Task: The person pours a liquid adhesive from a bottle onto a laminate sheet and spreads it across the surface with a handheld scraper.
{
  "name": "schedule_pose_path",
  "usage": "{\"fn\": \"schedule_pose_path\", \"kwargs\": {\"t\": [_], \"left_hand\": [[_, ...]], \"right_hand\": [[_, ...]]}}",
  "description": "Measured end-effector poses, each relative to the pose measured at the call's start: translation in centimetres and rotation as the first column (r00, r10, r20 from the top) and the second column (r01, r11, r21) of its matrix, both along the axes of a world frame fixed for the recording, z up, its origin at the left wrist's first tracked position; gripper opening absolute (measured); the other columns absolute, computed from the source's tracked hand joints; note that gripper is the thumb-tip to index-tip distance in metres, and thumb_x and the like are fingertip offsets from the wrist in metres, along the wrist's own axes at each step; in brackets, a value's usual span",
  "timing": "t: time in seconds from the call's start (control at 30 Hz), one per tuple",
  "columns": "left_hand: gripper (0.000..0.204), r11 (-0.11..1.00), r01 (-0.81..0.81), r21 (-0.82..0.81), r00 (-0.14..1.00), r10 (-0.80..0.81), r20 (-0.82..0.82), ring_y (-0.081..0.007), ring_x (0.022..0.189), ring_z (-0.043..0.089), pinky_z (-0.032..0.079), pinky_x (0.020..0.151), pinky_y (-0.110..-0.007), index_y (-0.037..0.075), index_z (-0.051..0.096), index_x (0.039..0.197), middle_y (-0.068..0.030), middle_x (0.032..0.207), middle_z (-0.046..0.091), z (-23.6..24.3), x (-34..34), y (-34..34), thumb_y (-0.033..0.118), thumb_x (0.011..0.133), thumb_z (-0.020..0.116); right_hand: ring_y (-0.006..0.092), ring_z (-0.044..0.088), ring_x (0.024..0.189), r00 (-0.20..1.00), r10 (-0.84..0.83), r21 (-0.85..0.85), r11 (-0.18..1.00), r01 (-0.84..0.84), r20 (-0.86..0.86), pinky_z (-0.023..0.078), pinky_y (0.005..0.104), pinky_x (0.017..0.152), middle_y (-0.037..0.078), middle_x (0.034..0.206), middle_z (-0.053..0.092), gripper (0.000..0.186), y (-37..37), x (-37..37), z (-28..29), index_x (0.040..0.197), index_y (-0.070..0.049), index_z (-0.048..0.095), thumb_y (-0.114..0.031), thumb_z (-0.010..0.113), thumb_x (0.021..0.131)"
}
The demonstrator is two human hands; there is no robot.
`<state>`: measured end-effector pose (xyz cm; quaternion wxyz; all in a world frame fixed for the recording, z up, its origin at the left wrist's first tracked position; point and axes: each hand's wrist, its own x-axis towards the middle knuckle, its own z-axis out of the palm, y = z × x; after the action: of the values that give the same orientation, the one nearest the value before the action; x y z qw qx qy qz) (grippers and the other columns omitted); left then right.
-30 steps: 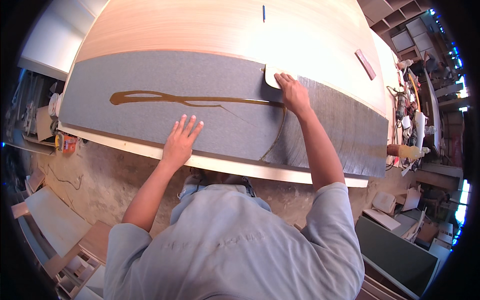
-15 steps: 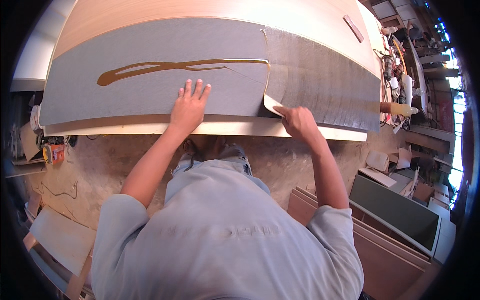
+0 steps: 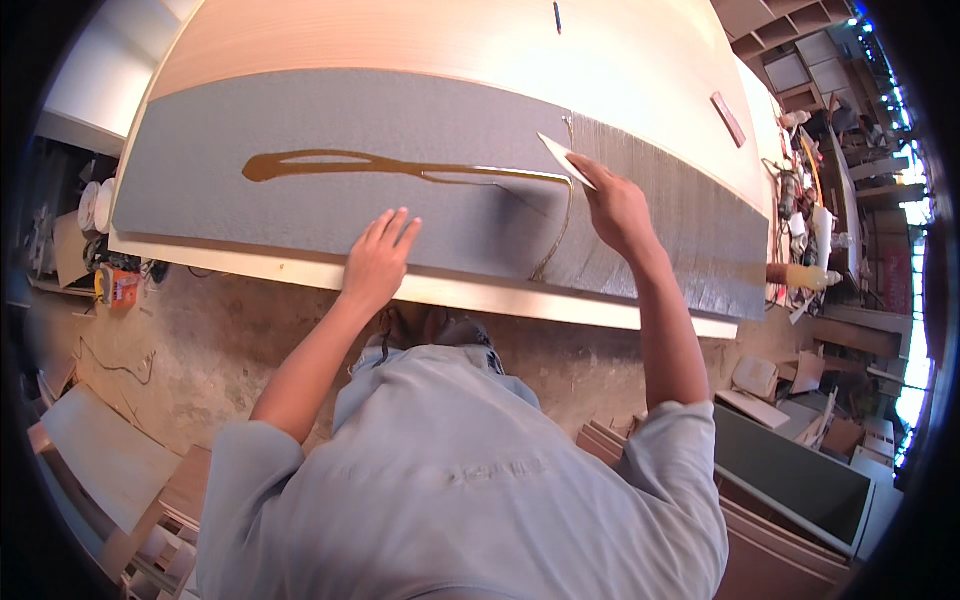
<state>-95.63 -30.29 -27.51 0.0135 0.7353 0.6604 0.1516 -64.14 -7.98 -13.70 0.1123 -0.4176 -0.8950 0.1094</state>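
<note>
Amber glue (image 3: 400, 166) is lying thick and slippery on the grey laminate sheet (image 3: 250, 200). Right hand (image 3: 618, 208) is pinching the stiff pale plastic spreader (image 3: 565, 158) at 1 o'clock, best held by its back edge; left hand (image 3: 378, 262) is pressing flat, fingers spread.

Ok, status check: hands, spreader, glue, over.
Left hand flat on grey sheet. Right hand grips pale spreader at the end of the brown glue line. Nothing in the way.

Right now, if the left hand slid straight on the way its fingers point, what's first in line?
The left hand lies flat on the grey sheet, fingers pointing away. Straight on, it would probably meet the brown glue line first.
</note>
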Motion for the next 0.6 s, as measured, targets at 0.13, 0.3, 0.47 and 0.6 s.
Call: {"fn": "schedule_pose_path", "kwargs": {"t": [0.13,0.3,0.47,0.6], "left_hand": [[0.070,0.997,-0.063,-0.039,0.998,0.062,-0.025,-0.0343,0.141,0.054,0.052,0.111,-0.047,0.010,0.059,0.149,-0.0144,0.153,0.057,0.1,-1.0,-1.1,0.001,0.080,0.071],[0.078,0.995,-0.092,-0.036,0.993,0.089,-0.081,-0.0341,0.141,0.054,0.052,0.110,-0.047,0.014,0.057,0.153,-0.0145,0.157,0.055,0.3,-0.6,-0.5,0.003,0.078,0.075],[0.089,0.994,-0.099,-0.040,0.993,0.096,-0.073,-0.0369,0.139,0.055,0.052,0.108,-0.049,0.021,0.054,0.158,-0.0150,0.163,0.050,0.1,-0.4,-0.7,0.000,0.074,0.072],[0.087,0.997,-0.072,-0.040,0.991,0.067,-0.120,-0.0369,0.136,0.055,0.052,0.106,-0.050,0.023,0.054,0.158,-0.0172,0.162,0.050,0.2,-0.6,-0.2,0.003,0.077,0.076]], "right_hand": [[0.0328,0.059,0.142,0.967,0.065,0.154,0.982,-0.105,0.247,0.049,0.0469,0.117,0.016,0.153,0.062,0.047,6.6,-2.9,-5.8,0.149,-0.012,0.061,-0.009,0.043,0.106],[0.0353,0.055,0.145,0.978,0.054,0.180,0.979,-0.092,0.202,0.045,0.0487,0.121,0.017,0.153,0.061,0.047,9.7,-2.7,-9.4,0.149,-0.009,0.061,-0.009,0.041,0.106],[0.0344,0.058,0.142,0.991,0.039,0.106,0.993,-0.053,0.131,0.048,0.0477,0.117,0.016,0.151,0.063,0.044,10.1,-2.6,-7.2,0.144,-0.007,0.064,-0.011,0.040,0.107],[0.0343,0.063,0.132,0.994,0.063,0.118,0.990,-0.074,0.091,0.050,0.0491,0.113,0.013,0.141,0.068,0.042,11.4,-2.2,-8.5,0.139,-0.005,0.065,-0.008,0.046,0.101]]}}
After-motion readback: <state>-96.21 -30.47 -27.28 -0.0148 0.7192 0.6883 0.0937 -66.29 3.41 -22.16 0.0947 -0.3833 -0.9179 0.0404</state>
